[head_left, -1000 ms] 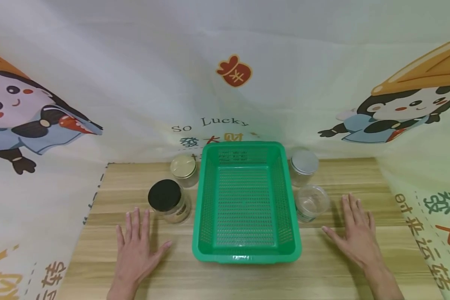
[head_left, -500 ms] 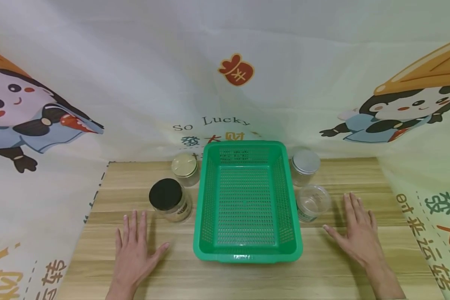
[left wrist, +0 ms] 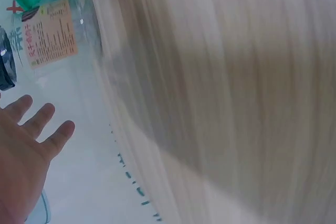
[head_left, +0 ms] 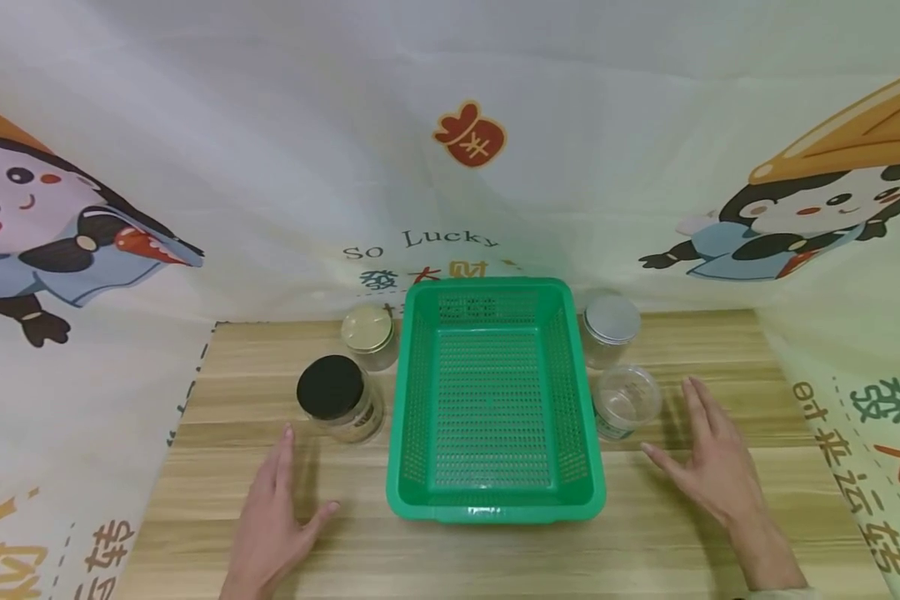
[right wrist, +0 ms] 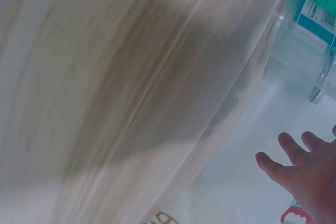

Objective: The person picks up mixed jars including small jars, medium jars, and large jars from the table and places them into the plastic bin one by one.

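Grip is empty on both sides: the left hand (head_left: pixel 270 512) and right hand (head_left: pixel 720 475) are extended with fingers loosely straight and thumbs spread away, and whether either touches the wooden table (head_left: pixel 345 567) cannot be told. Nearest the left hand, a black-lidded jar (head_left: pixel 342 402) stands upright, ahead and to the right of the fingertips and apart from them; a clear container (head_left: pixel 626 402) stands just beside the right hand, left of its fingertips. Between these two vessels lies a green basket (head_left: pixel 495 514), well apart from both hands.
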The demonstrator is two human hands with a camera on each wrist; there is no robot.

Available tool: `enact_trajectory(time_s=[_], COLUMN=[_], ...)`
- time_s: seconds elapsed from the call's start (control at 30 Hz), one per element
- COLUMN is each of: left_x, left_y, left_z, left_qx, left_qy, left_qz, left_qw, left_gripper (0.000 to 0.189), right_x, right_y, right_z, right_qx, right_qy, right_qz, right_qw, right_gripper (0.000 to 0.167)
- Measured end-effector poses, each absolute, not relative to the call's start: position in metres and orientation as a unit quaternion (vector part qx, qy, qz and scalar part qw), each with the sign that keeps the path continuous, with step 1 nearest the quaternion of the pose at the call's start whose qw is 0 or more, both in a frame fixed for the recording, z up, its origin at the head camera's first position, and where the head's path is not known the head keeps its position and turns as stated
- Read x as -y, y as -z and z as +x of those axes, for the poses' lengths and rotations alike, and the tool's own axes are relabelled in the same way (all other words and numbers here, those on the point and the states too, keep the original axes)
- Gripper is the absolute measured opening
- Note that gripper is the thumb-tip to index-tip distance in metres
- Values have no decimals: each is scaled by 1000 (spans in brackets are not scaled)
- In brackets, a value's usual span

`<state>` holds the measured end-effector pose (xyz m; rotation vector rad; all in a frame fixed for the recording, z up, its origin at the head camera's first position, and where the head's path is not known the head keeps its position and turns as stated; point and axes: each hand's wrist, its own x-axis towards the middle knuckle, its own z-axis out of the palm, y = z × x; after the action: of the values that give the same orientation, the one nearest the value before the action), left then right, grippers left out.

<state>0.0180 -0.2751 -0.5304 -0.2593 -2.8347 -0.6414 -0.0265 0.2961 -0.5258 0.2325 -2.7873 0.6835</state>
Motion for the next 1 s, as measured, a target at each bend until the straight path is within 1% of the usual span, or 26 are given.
enact_trajectory(time_s=[0.1,0.33,0.57,0.67,0.8,0.9,1.0], left_x=[270,265,259,253,238,224,213], left_y=[532,535,537,536,535,535,535], left_z=[19,21,23,25,20,17,15], left_qx=[959,955,947,929,883,852,836], left_qy=[241,254,275,320,406,454,477], left_qz=[-86,-85,-88,-93,-134,-169,-185], left_qw=[118,130,142,158,193,201,198], left_gripper=[115,106,91,79,61,58,57], right_x=[-293,-291,-285,-280,-275,-273,-271], right_y=[525,522,521,523,526,527,528], right_z=[-29,-28,-30,-31,-33,-35,-36], right_qx=[958,958,948,943,940,938,938], right_qy=[-240,-246,-286,-301,-311,-315,-314], right_qz=[85,74,76,74,73,74,73], right_qw=[135,125,118,117,118,123,124], right_gripper=[109,109,105,103,103,102,102])
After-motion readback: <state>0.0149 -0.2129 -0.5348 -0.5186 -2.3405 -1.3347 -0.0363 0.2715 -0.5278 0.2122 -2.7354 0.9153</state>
